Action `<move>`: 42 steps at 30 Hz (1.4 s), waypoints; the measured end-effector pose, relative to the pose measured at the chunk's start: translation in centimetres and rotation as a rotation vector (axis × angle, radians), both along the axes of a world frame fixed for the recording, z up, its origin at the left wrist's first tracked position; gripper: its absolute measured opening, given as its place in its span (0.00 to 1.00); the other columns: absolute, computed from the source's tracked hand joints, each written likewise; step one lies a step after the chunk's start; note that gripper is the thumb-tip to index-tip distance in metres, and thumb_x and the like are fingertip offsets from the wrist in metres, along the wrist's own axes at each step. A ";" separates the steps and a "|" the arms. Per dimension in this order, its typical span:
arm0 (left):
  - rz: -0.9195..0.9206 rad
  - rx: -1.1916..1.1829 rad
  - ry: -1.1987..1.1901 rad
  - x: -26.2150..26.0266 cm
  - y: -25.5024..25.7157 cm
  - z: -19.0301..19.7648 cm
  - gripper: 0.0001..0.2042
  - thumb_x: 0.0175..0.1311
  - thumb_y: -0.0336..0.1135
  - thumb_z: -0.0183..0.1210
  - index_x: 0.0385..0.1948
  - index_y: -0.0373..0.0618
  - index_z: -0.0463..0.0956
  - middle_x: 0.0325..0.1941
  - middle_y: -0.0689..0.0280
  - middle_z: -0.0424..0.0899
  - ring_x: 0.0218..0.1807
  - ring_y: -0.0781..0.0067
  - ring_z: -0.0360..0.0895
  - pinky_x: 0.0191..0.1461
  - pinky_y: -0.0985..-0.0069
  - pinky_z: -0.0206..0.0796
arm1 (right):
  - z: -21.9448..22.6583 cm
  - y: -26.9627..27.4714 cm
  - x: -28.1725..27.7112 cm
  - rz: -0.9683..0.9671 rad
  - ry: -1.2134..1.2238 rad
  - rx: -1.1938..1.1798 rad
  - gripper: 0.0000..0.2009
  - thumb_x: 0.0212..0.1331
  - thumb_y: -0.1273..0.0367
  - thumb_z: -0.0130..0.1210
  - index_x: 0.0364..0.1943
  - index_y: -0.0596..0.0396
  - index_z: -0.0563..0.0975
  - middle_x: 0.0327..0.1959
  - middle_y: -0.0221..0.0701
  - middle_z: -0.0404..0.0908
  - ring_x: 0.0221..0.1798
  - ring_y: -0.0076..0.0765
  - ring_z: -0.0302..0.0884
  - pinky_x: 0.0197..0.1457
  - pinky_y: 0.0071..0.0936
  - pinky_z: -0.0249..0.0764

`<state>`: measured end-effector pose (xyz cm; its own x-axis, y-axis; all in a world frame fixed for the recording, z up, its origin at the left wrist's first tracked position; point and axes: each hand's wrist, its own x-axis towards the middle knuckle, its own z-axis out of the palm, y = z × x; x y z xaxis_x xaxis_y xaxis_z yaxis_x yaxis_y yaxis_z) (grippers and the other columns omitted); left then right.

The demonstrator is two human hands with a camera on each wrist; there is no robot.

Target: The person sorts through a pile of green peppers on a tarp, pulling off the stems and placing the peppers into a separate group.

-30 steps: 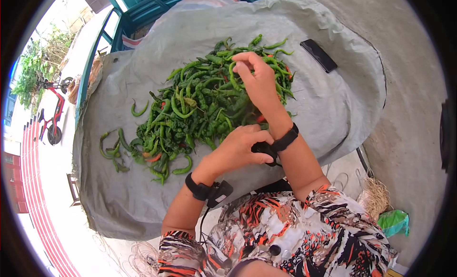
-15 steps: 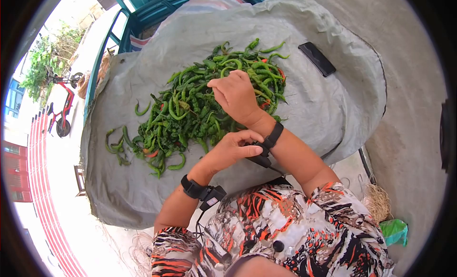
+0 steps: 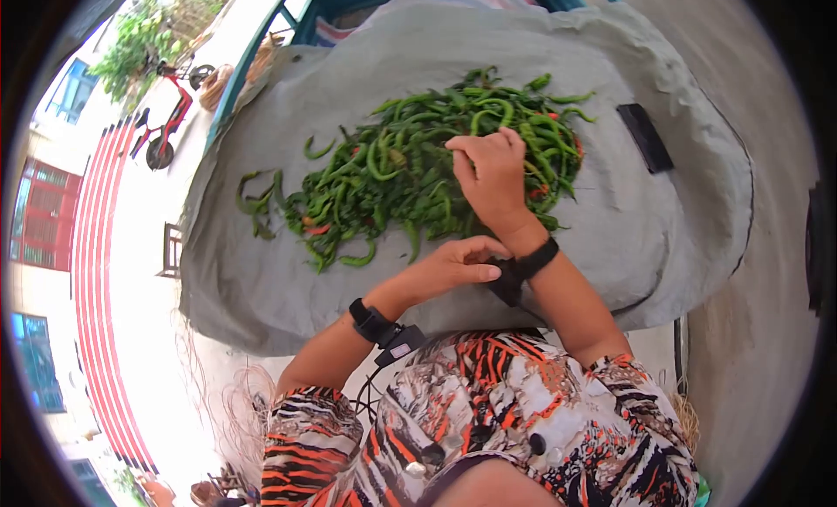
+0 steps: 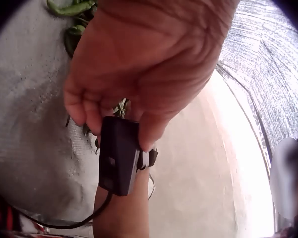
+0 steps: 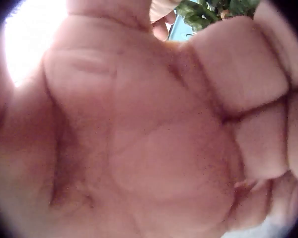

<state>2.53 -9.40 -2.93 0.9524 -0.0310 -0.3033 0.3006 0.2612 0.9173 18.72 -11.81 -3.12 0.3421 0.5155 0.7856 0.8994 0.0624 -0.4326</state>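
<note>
My left hand (image 3: 438, 270) is at my right wrist, its thumb and fingers pinching the small black wrist camera (image 4: 119, 156) strapped there. A cable hangs from the camera's lower end in the left wrist view. Above the pile of green peppers (image 3: 410, 167), my right hand (image 3: 495, 183) hangs with loosely bent fingers and nothing visible in it. Its bare palm (image 5: 144, 124) fills most of the right wrist view. Among the green peppers are a few red ones and some wilted dark ones.
A grey cloth (image 3: 253, 289) lies under the peppers, with a black phone (image 3: 645, 139) on its right side. A teal metal frame (image 3: 240, 88) rises at the back left. A red scooter (image 3: 170, 115) stands farther off on the left.
The head view has shifted, so the cloth and peppers sit farther right. My right hand's fingers have turned from near the far peppers to over the pile's middle; my left stays at the right wrist.
</note>
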 end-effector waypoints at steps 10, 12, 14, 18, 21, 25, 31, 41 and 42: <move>0.666 0.214 -0.049 -7.8 10.5 5.8 0.08 0.67 0.33 0.56 0.42 0.43 0.79 0.32 0.73 0.81 0.27 0.89 0.69 0.30 0.88 0.58 | 0.5 1.0 -7.8 0.364 -0.097 -0.217 0.19 0.51 0.69 0.64 0.49 0.50 0.76 0.31 0.30 0.78 0.37 0.42 0.76 0.40 0.35 0.73; 0.753 0.201 -0.068 -8.6 11.7 5.9 0.08 0.66 0.33 0.56 0.43 0.44 0.79 0.32 0.73 0.81 0.27 0.88 0.69 0.31 0.86 0.60 | -0.4 1.8 -8.7 0.312 -0.096 -0.333 0.19 0.53 0.68 0.64 0.50 0.50 0.75 0.30 0.31 0.78 0.35 0.43 0.77 0.41 0.37 0.73; 0.793 0.223 -0.063 -9.1 12.4 5.6 0.08 0.66 0.34 0.56 0.43 0.44 0.79 0.33 0.72 0.82 0.27 0.87 0.69 0.31 0.85 0.61 | -1.0 2.5 -9.5 0.290 -0.026 -0.508 0.17 0.55 0.65 0.63 0.48 0.50 0.76 0.29 0.31 0.79 0.33 0.43 0.79 0.39 0.38 0.74; 0.720 0.367 -0.033 -9.4 13.1 3.6 0.09 0.67 0.34 0.57 0.45 0.43 0.78 0.33 0.71 0.82 0.28 0.87 0.71 0.32 0.85 0.62 | -1.9 3.0 -9.7 0.331 0.054 -0.479 0.12 0.60 0.66 0.60 0.47 0.51 0.77 0.27 0.32 0.81 0.25 0.36 0.79 0.34 0.31 0.75; 0.635 0.515 -0.117 -9.0 12.0 2.5 0.10 0.68 0.34 0.57 0.46 0.40 0.78 0.34 0.70 0.82 0.31 0.85 0.73 0.33 0.84 0.65 | 0.4 1.8 -8.1 0.374 0.666 -0.615 0.08 0.65 0.67 0.58 0.44 0.54 0.77 0.27 0.28 0.80 0.26 0.23 0.77 0.33 0.23 0.74; 0.370 0.374 -0.098 -8.8 11.0 1.9 0.11 0.70 0.34 0.57 0.48 0.39 0.77 0.36 0.73 0.81 0.35 0.85 0.75 0.37 0.84 0.67 | 1.9 0.7 -6.8 0.526 1.055 -0.371 0.07 0.70 0.68 0.53 0.44 0.57 0.76 0.30 0.26 0.79 0.30 0.18 0.74 0.33 0.18 0.71; 0.484 0.872 -0.120 -9.4 12.8 2.0 0.08 0.65 0.29 0.60 0.43 0.40 0.79 0.34 0.69 0.81 0.33 0.82 0.75 0.35 0.81 0.68 | 2.5 -1.1 -5.9 0.440 0.906 -0.407 0.07 0.70 0.67 0.54 0.44 0.56 0.77 0.29 0.24 0.77 0.29 0.17 0.73 0.32 0.18 0.70; 0.465 1.503 -0.156 -8.5 12.3 -0.3 0.10 0.55 0.24 0.60 0.40 0.45 0.77 0.38 0.63 0.75 0.36 0.56 0.79 0.38 0.62 0.72 | 0.6 -0.5 -7.4 0.090 0.167 -0.565 0.16 0.56 0.68 0.62 0.49 0.47 0.78 0.48 0.30 0.79 0.34 0.44 0.81 0.37 0.36 0.78; 0.477 1.548 -0.128 -8.5 12.4 -0.1 0.10 0.55 0.23 0.59 0.39 0.46 0.76 0.39 0.62 0.75 0.37 0.54 0.79 0.39 0.61 0.72 | 0.5 -0.2 -7.6 0.067 0.103 -0.575 0.15 0.56 0.68 0.63 0.49 0.46 0.78 0.48 0.30 0.79 0.33 0.42 0.81 0.36 0.35 0.77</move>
<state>-5.99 3.02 -2.99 0.8053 0.5016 0.3159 0.3729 -0.8429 0.3879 11.07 -11.96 -2.63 0.3538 0.8721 0.3380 0.8529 -0.1525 -0.4993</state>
